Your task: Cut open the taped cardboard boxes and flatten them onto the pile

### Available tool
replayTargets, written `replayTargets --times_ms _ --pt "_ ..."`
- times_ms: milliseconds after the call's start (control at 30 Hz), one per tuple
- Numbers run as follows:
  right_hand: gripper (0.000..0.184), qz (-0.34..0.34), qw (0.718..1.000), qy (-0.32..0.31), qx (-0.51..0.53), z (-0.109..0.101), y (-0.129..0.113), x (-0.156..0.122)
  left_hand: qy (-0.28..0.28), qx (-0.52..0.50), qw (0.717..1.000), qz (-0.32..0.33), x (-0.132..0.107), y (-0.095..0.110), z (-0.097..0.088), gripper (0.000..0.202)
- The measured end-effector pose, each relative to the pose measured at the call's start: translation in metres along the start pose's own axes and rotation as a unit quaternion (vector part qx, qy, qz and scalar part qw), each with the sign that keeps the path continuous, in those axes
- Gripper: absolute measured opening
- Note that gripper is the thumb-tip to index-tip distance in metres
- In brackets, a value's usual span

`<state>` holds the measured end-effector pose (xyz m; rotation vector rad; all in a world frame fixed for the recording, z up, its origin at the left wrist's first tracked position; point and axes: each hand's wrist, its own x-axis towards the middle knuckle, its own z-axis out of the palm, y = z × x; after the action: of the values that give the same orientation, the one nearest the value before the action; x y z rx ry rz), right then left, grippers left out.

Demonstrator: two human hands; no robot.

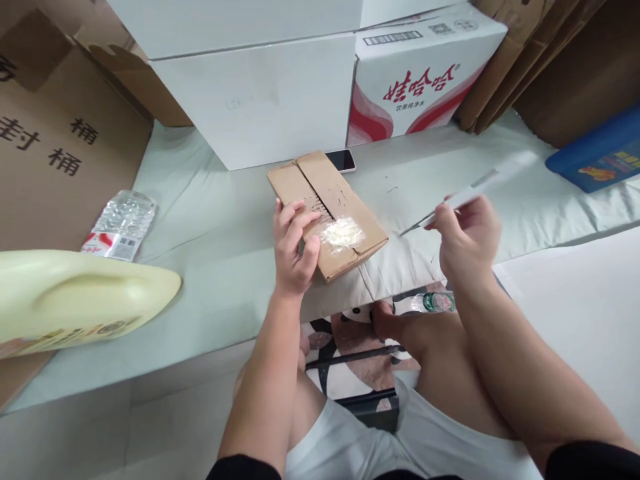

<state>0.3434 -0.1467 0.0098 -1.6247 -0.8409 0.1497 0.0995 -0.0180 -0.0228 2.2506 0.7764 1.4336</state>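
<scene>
At the near edge of the pale green cloth (225,220), we find a small cardboard box (330,200) lying flat and skewed, its closed flaps facing up and a wad of clear tape (341,233) stuck by the seam.

The left hand (295,243) rests on the box's near-left corner, fingers curled together over the top and the thumb against the edge: a clamping hold. The right hand (467,237) is closed around a knife (475,189), pinched between thumb and fingers. It hovers apart from the box, and the tip points left toward it. The tool is blurred, so we cannot tell how much blade is exposed.

We judge 4 hazards:

1. The left fingers lie close to the seam and the tape wad. A blade drawn toward that hand could reach them.
2. The cloth looks soft and creased. Under a push the box could slide or tip off the edge onto the lap below.
3. Bare legs sit directly beneath the edge. A slipped or dropped knife would fall toward them.
4. A phone (341,160) lies touching the box's far end. An overshoot past the flaps could strike it.

A water bottle (120,223) and a yellow jug (75,300) lie well apart to the left and pose no interference.
</scene>
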Motion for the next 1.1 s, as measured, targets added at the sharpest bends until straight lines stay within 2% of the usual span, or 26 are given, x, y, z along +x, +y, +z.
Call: replayTargets --times_ms 100,167,267,367,500,733,967,1100 --pt "0.012 -0.146 0.982 0.020 0.120 0.004 -0.030 -0.018 0.005 -0.004 1.000 0.005 0.000 0.002 0.000 0.043" --pt "0.007 -0.235 0.967 -0.006 0.097 0.012 -0.047 -0.029 0.001 -0.005 1.000 0.002 0.000 0.003 -0.002 0.042" --pt "0.016 -0.286 0.954 -0.094 0.012 0.023 -0.061 -0.041 -0.010 -0.009 1.000 -0.005 -0.001 0.004 -0.004 0.042" --pt "0.013 -0.285 0.948 -0.139 -0.033 0.028 -0.065 -0.046 -0.021 0.000 1.000 -0.011 -0.002 0.004 -0.005 0.044" --pt "0.010 -0.279 0.945 -0.159 -0.062 0.024 -0.066 -0.047 -0.015 -0.003 1.000 -0.012 -0.003 0.005 -0.003 0.041" --pt "0.007 -0.288 0.943 -0.157 -0.055 0.029 -0.067 -0.049 -0.003 -0.008 1.000 -0.007 -0.002 0.007 0.000 0.037" --pt "0.014 -0.258 0.957 -0.132 -0.015 0.022 -0.063 -0.047 -0.004 0.010 1.000 -0.011 0.001 0.011 0.000 0.035" --pt "0.017 -0.235 0.961 -0.144 -0.012 0.022 -0.063 -0.045 -0.009 0.016 1.000 -0.021 0.001 0.011 -0.001 0.037"
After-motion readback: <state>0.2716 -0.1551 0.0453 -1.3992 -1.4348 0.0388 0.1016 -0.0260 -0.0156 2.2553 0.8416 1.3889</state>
